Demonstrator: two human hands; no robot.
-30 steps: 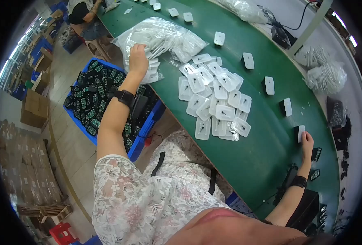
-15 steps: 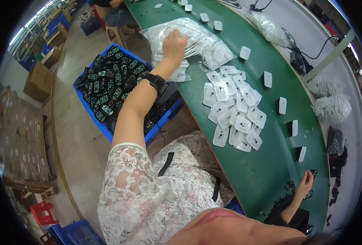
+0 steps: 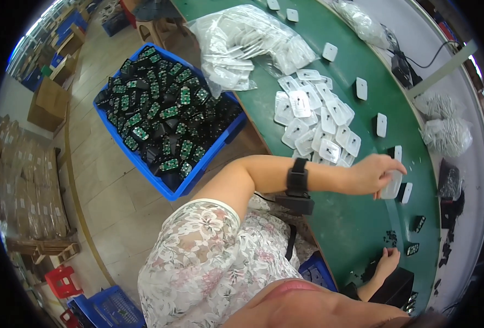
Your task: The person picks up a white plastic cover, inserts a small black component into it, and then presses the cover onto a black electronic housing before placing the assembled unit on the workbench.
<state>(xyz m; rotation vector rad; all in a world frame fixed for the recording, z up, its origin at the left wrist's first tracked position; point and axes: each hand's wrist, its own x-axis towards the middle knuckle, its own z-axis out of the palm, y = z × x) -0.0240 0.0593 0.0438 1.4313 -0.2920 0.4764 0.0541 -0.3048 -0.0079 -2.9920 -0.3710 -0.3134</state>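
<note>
Tray [image 3: 393, 187], translucent plastic, partly hidden, sits pinched in my left grip [image 3: 370, 174]; I cannot tell whether my right grip [image 3: 387, 263] closes.

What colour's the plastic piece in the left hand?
The plastic piece is see-through whitish, head view.

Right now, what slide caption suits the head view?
The left hand holds a translucent, rounded-rectangular plastic piece over a green tabletop; the right hand is near small black bits.

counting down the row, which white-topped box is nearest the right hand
The white-topped box lowest in the picture, at the row's end; all others stand farther from the right hand.
</note>
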